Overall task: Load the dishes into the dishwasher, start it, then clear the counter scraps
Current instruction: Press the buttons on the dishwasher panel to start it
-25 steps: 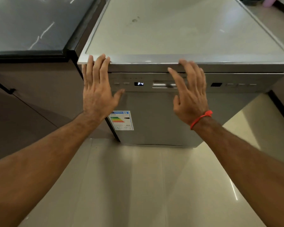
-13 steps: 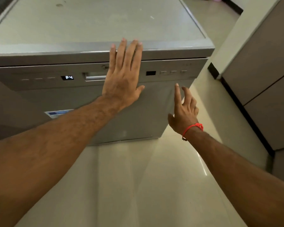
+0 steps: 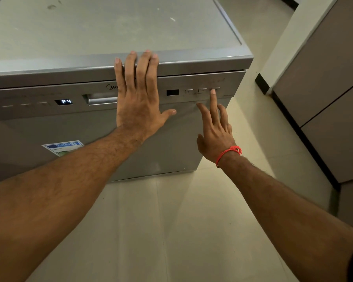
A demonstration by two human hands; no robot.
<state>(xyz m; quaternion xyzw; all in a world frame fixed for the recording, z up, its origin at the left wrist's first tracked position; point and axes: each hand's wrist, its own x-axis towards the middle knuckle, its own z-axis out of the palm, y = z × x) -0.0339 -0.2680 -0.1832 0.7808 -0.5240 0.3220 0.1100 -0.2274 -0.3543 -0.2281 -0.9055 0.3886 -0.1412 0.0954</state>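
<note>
Reaching over bare floor tiles (image 3: 171, 231), I keep my right hand (image 3: 216, 137) low, one straight finger (image 3: 213, 98) touching the rightmost button (image 3: 216, 89) on the closed dishwasher (image 3: 171, 147). My left hand (image 3: 138, 102) lies flat and spread on the door, fingertips over its top edge. Display (image 3: 64, 102) reads P4. Cabinets (image 3: 330, 82) stand to the right, across a strip of floor.
</note>
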